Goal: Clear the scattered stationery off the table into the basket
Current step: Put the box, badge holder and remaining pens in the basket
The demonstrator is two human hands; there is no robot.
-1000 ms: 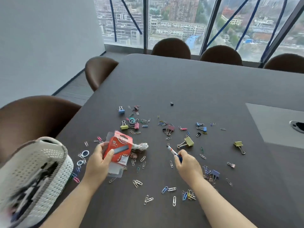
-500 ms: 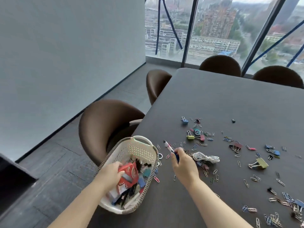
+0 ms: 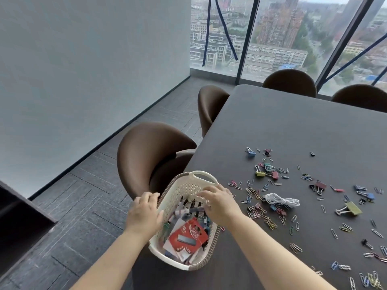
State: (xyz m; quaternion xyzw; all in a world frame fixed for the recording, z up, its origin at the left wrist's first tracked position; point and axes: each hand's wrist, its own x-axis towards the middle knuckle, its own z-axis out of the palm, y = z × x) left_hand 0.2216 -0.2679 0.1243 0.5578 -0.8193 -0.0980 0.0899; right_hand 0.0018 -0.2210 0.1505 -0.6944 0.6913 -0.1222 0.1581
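A white perforated basket [image 3: 204,177] with a brown rim stands at the table's left edge, partly over it. Inside lie a red staple box [image 3: 189,237], pens and clips. My left hand [image 3: 144,214] lies over the basket's left rim, fingers loosely bent, nothing in it. My right hand [image 3: 219,204] hovers palm down over the basket's far right side with fingers spread. A blurred pen [image 3: 189,210] sits just under its thumb, inside the basket. To the right, a coil of white string [image 3: 280,199], several paper clips [image 3: 270,221] and binder clips [image 3: 351,208] lie scattered on the dark table [image 3: 293,126].
A brown chair [image 3: 146,151] stands right behind the basket, another chair [image 3: 209,105] further along the left side and two at the far end by the windows. Left of the table is open grey floor. A dark cabinet edge [image 3: 25,216] shows at lower left.
My left hand dropped the red box into the basket and drew back to its left rim. My right hand carried the pen from the table over the basket and spread its fingers.
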